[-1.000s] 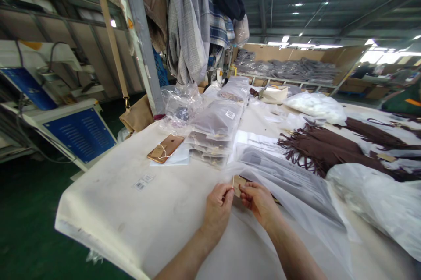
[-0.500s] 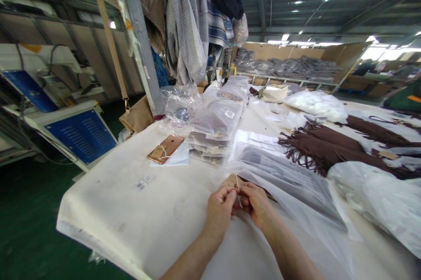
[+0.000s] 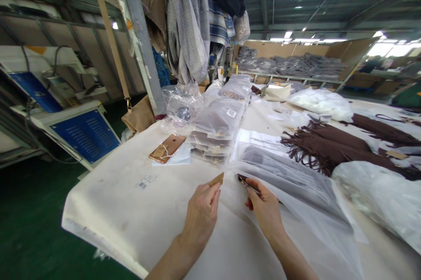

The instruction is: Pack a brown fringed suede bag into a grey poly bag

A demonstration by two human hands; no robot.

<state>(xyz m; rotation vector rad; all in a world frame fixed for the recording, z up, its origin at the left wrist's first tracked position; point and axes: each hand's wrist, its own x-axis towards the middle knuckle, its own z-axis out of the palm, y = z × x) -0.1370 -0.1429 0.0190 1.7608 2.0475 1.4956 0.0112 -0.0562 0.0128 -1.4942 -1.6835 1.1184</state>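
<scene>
My left hand (image 3: 200, 212) pinches a small brown paper tag (image 3: 216, 179) and holds it up above the white table (image 3: 131, 210). A hand's width to its right, my right hand (image 3: 265, 204) is closed on a thin dark piece (image 3: 246, 180) at the edge of a stack of clear plastic bags (image 3: 289, 175). What that dark piece is I cannot make out.
A pile of bagged grey garments (image 3: 219, 129) runs back along the table's middle. A gold phone (image 3: 167, 148) lies left of it. Dark brown fringed scarves (image 3: 332, 148) spread at right, with a white plastic bag (image 3: 381, 201) near them. Clothes (image 3: 190, 21) hang behind; a blue machine (image 3: 82, 133) stands at left.
My hands were together on the tag; now they have parted. The left hand carried the tag to the left, and the right hand stayed at the bags' edge.
</scene>
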